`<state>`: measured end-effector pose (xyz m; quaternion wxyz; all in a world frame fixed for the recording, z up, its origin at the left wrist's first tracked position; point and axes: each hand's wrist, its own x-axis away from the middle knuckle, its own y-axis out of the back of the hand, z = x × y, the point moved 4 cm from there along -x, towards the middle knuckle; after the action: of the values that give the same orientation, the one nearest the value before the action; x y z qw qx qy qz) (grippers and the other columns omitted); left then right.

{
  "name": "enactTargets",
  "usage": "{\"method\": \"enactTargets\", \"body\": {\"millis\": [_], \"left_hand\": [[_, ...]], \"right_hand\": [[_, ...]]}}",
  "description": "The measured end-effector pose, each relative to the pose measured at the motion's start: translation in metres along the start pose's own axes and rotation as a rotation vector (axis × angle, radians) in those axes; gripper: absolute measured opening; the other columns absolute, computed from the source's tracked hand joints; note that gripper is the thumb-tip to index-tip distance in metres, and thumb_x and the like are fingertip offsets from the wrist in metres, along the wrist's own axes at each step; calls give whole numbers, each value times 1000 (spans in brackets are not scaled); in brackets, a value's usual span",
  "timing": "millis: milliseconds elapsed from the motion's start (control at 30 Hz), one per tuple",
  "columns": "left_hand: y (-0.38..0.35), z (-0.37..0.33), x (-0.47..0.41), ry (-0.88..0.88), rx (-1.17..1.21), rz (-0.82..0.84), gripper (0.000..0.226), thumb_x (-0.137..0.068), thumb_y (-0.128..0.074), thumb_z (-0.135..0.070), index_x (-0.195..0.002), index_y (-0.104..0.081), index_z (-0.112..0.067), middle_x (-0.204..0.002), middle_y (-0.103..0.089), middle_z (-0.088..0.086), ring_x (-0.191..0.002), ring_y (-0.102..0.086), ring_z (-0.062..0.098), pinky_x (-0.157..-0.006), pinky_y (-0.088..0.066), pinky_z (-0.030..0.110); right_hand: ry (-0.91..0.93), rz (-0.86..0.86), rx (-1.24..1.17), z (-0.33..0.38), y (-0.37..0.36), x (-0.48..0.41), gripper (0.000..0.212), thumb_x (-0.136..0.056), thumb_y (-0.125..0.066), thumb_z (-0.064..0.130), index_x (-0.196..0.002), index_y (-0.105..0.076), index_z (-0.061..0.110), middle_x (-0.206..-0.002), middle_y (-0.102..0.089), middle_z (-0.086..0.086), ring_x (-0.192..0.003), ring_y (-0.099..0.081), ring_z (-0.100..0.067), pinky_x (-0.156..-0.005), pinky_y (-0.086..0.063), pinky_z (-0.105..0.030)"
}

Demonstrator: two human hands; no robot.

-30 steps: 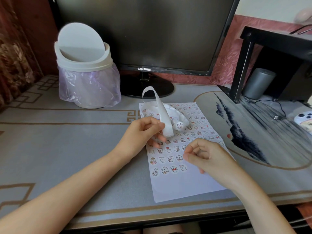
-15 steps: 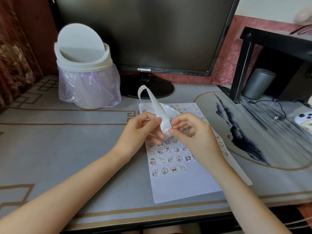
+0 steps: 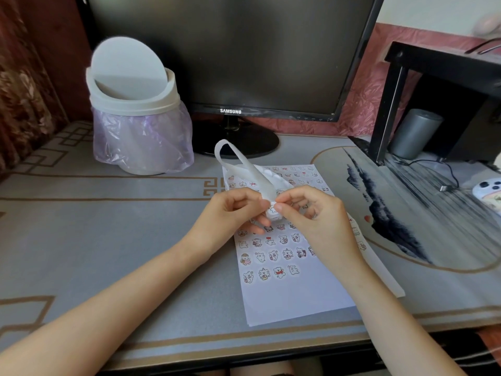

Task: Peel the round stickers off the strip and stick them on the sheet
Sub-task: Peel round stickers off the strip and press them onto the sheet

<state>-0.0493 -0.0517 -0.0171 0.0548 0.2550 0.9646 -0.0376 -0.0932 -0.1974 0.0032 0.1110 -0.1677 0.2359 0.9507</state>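
Observation:
A white sheet (image 3: pixel 292 302) lies on the desk, covered with several rows of small round cartoon stickers (image 3: pixel 279 272). Above its middle, my left hand (image 3: pixel 230 215) pinches a curling white backing strip (image 3: pixel 244 166) that loops up and back toward the monitor. My right hand (image 3: pixel 309 215) meets it from the right, thumb and forefinger pinching at a round sticker (image 3: pixel 273 211) on the strip's lower end. Both hands hover over the sheet's centre and hide some of the stuck rows.
A white swing-lid bin (image 3: pixel 135 115) with a purple bag stands at the back left. A black monitor (image 3: pixel 230 50) is behind the sheet. At the right are a black shelf (image 3: pixel 433 77), a grey cylinder (image 3: pixel 414 132), a cable and a painted desk mat (image 3: pixel 406 213).
My right hand rose from the sheet's lower part to the strip and now pinches at a sticker there. My left hand kept holding the strip, which shifted slightly left.

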Motion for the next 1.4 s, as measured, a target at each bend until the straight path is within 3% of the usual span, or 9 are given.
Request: {"method": "enactTargets", "body": {"millis": [67,233,400,633,833,1033,1133,1267,1400], "left_hand": [[0,0,0,-7,-3,4,12,-90,-57,-6,-90,-65,3,-67,-68,6,-65,-67,12,-63,-55,20],[0,1,0,-12,-8,8,13,-89,-57,-5,-91,-64,6,-67,-68,6,-66,-67,12,-63,-55,20],[1,2,0,-4,-14,3,14,-89,-58,-5,-92,-65,7,-69,-68,8,-66,-67,13,-63,-55,20],[0,3,0,22,-15,-5,15,-88,-59,-8,-91,-66,4,-70,-69,8,-67,-67,13,-63,-54,19],[0,4,-1,57,-2,-20,14,-89,-58,-7,-89,-66,5,-65,-68,6,-64,-67,12,-60,-54,18],[0,4,0,71,-1,-33,16,-90,-57,-6,-90,-65,8,-65,-69,7,-61,-67,11,-59,-54,17],[1,4,0,84,18,-42,15,-91,-57,-7,-88,-64,6,-68,-71,7,-64,-69,13,-61,-55,18],[2,7,-1,103,40,-59,19,-91,-57,-9,-91,-62,9,-75,-72,16,-68,-71,18,-63,-57,21],[2,8,-1,113,33,-52,13,-90,-57,-8,-83,-62,2,-71,-71,13,-67,-70,17,-62,-56,20]], "right_hand": [[1,0,1,0,0,0,15,-78,-73,12,-78,-68,26,-81,-68,14,-70,-57,-4,-64,-44,-19],[-2,1,6,0,0,1,15,-79,-73,12,-78,-68,27,-79,-68,12,-72,-59,-6,-68,-49,-34],[-13,10,-5,-1,0,1,13,-78,-73,11,-78,-69,23,-76,-68,8,-69,-59,-6,-69,-51,-34],[-31,31,17,-3,0,1,12,-78,-73,13,-78,-68,23,-74,-67,9,-69,-59,-7,-68,-51,-28],[14,69,166,0,-1,3,8,-81,-70,15,-80,-66,21,-71,-60,23,-59,-52,3,-58,-35,-10],[119,100,257,6,1,7,6,-83,-69,21,-80,-64,23,-88,-56,12,-88,-54,-8,-74,-35,-15],[144,95,258,10,5,13,6,-83,-68,24,-80,-63,23,-87,-56,12,-84,-54,-10,-76,-39,-17],[-21,122,106,9,15,17,8,-80,-71,14,-76,-67,19,-70,-61,17,-57,-51,2,-56,-34,-8],[-220,264,-48,-3,26,23,9,-77,-73,9,-74,-68,16,-70,-66,7,-64,-54,-2,-59,-42,-11]]}}
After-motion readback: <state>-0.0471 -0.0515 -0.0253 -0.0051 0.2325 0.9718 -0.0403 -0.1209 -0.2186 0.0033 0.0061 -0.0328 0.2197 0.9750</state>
